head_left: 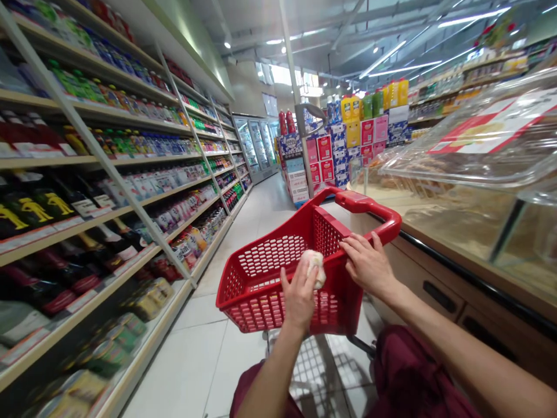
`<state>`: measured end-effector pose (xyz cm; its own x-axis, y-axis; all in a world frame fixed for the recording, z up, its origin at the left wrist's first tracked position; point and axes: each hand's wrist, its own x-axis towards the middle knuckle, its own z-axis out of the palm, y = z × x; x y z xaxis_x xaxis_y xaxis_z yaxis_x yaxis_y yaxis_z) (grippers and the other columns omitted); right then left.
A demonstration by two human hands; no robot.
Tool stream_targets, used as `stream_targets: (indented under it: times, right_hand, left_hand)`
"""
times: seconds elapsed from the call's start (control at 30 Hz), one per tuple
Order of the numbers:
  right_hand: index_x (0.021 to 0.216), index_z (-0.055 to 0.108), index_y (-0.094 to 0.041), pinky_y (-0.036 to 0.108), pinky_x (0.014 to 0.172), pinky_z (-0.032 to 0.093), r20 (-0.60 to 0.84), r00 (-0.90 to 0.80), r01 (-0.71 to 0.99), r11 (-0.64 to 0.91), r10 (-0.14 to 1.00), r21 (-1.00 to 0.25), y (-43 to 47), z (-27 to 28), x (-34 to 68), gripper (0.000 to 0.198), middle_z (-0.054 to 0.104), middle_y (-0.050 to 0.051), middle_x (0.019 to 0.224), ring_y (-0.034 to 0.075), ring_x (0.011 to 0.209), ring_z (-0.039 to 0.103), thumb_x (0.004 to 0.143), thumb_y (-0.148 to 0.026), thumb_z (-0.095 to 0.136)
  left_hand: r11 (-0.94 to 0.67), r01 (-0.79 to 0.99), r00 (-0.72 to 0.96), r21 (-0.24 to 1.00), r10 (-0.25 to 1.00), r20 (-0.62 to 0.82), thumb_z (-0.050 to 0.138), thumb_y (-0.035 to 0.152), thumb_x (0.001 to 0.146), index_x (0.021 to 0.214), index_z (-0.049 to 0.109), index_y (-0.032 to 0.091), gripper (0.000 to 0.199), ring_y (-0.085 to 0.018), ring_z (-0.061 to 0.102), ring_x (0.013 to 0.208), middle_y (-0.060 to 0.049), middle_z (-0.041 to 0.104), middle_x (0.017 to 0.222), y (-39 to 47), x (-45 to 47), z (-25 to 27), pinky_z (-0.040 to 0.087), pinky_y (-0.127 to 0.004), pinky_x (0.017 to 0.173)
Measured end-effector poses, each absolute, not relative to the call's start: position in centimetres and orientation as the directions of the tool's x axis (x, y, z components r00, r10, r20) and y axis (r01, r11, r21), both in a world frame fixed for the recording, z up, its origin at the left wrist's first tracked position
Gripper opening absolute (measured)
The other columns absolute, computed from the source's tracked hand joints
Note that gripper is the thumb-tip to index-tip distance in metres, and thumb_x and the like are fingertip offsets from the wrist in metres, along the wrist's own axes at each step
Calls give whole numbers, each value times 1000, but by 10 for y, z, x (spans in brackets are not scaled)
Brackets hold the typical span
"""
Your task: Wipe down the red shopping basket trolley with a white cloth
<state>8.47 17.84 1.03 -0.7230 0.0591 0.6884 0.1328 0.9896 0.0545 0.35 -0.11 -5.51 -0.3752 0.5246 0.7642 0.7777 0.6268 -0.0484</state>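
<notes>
A red plastic shopping cart (261, 305) with perforated walls stands right in front of me, its handle (387, 223) toward the right. My left hand (299, 296) holds a crumpled white cloth (317, 268) against the upper rim of the cart's near side, the thumb raised apart from the fingers. On the cart's rim below the handle rests my right hand (368, 261), its fingers bent over the edge. What lies under the right palm is hidden. Through the openings the basket's inside shows only red plastic.
Tall shelves (143, 200) of bottles and cans line the left side. To the right is a wooden counter (435, 284) bearing clear plastic food boxes (474, 139). Stacked drink cartons (322, 159) stand ahead by a pole. White floor tiles (195, 319) run between, toward glass-door fridges (256, 145).
</notes>
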Motion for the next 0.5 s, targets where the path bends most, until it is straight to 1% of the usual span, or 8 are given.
stream_targets:
  times: [0.07,0.13,0.2,0.3,0.4,0.43,0.5]
  right_hand:
    - [109,57,-14,47,101,11,688,-721,148,988,81,38,180,11,84,36,58,8,115,25,112,43,76,-19,43]
    - [109,57,-12,48,101,11,688,-717,172,985,116,14,177,11,82,36,57,10,115,26,114,41,77,-20,43]
    - [107,58,-12,48,101,11,674,-728,165,986,124,-4,168,9,77,35,58,10,113,26,114,41,77,-21,43]
    - [104,60,-14,47,102,10,626,-778,79,997,59,4,149,3,68,33,62,8,108,25,110,45,75,-20,44]
    - [106,59,-15,45,103,12,607,-795,26,999,7,22,139,-4,63,35,61,7,109,24,110,45,74,-19,45]
    - [108,58,-16,45,103,12,608,-794,18,1000,-2,26,139,-6,63,36,60,7,110,24,110,44,74,-18,45]
    - [109,57,-17,44,103,12,607,-794,5,1000,-13,27,142,-8,64,37,60,6,112,23,111,44,74,-17,45]
  left_hand:
    - [695,715,-404,-76,500,766,35,11,82,116,50,24,39,-15,48,113,-8,51,124,-52,-11,-67,-1,-44,107]
    - [783,615,-444,-94,443,779,34,8,81,116,51,21,42,-17,51,110,-11,52,122,-97,-25,-73,1,-45,106]
    - [803,585,-451,-110,435,779,33,8,80,115,52,20,41,-18,52,109,-12,53,121,-113,-29,-73,2,-46,106]
    - [740,664,-412,-107,482,773,35,12,82,113,53,21,37,-17,49,112,-10,52,122,-76,-19,-67,0,-44,107]
    - [665,743,-372,-76,504,780,37,17,84,113,53,25,34,-16,46,115,-7,50,125,-28,-7,-62,-1,-44,107]
    - [656,751,-367,-71,505,781,37,17,84,113,53,25,35,-16,46,115,-7,50,125,-24,-6,-62,-2,-45,107]
    - [677,733,-383,-74,501,776,35,15,83,114,52,26,37,-16,47,114,-7,51,124,-43,-10,-68,-1,-44,106]
